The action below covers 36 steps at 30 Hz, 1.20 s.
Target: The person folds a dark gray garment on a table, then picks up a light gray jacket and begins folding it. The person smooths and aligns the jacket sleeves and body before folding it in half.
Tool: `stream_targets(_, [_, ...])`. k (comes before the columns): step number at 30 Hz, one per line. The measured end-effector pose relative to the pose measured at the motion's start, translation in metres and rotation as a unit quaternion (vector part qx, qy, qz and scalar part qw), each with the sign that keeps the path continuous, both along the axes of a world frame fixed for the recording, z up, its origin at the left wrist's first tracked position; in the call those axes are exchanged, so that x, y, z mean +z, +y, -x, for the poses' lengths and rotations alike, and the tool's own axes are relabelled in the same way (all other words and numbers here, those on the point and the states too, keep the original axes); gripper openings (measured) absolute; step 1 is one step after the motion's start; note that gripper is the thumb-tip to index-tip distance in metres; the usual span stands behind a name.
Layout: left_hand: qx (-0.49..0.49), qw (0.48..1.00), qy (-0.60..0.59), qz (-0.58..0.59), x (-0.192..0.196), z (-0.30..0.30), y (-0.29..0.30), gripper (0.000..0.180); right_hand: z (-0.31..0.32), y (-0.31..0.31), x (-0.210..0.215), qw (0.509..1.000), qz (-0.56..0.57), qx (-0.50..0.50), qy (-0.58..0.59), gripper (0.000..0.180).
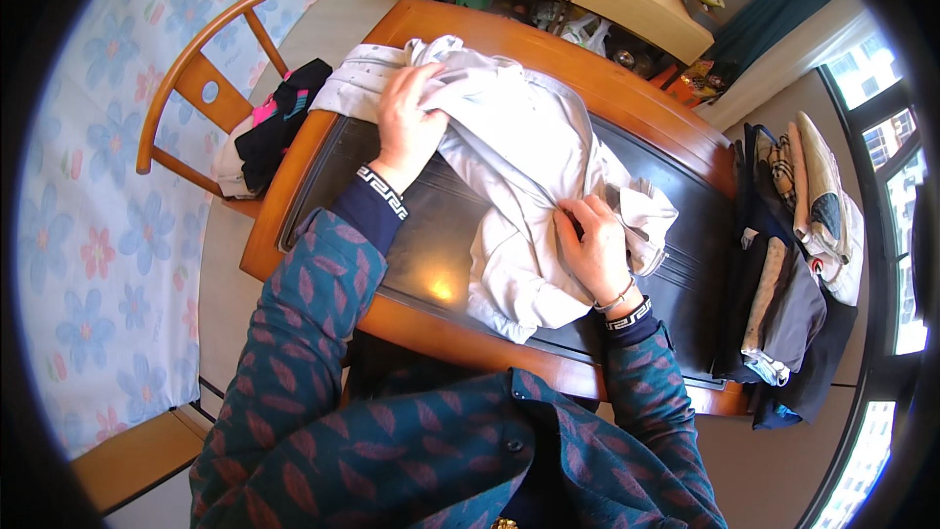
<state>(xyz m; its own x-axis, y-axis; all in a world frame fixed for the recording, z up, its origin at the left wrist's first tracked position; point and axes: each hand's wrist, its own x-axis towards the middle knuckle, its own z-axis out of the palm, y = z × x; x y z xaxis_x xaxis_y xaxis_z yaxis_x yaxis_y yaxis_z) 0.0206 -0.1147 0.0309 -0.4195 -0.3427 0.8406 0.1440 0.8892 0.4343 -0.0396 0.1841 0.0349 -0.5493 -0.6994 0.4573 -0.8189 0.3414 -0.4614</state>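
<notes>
A white garment point(534, 122) lies crumpled and spread across the dark inset top of a wooden table point(284, 206). Its folds run from the far left edge toward the near right, and I cannot make out its exact kind. At its left part, my left hand point(409, 127) has its fingers curled over the cloth, with the thumb against a fold. My right hand point(594, 247) pinches the fabric at the near right, between thumb and fingers. The fingertips of both hands are partly hidden by the cloth.
Folded clothes point(788, 245) are stacked at the table's right end. A wooden chair point(196, 88) at the left holds dark clothing point(279, 127). Beyond the table's far side stands a shelf unit point(646, 15) with packages and bags. A flowered curtain point(108, 186) hangs at the left; windows are at the right.
</notes>
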Motion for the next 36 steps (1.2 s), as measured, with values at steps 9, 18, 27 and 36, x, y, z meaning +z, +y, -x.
stream_targets(9, [0.000,0.990,-0.058,-0.127,-0.003,-0.001,-0.014,0.036,-0.001,0.011,0.022,0.966,-0.120,0.138,-0.183,0.024])
stream_targets(18, [0.003,0.993,-0.020,-0.113,-0.011,0.005,-0.018,0.053,0.043,0.049,0.038,0.872,0.352,-0.118,-0.318,0.012])
stream_targets(27, [-0.106,0.980,-0.168,0.020,-0.017,0.004,-0.010,0.083,0.037,0.037,0.011,0.984,0.167,-0.058,-0.031,0.033])
stream_targets(36, [-0.125,0.989,-0.082,-0.003,-0.002,0.003,-0.002,0.021,0.003,0.007,0.005,0.991,-0.070,0.112,0.024,0.019])
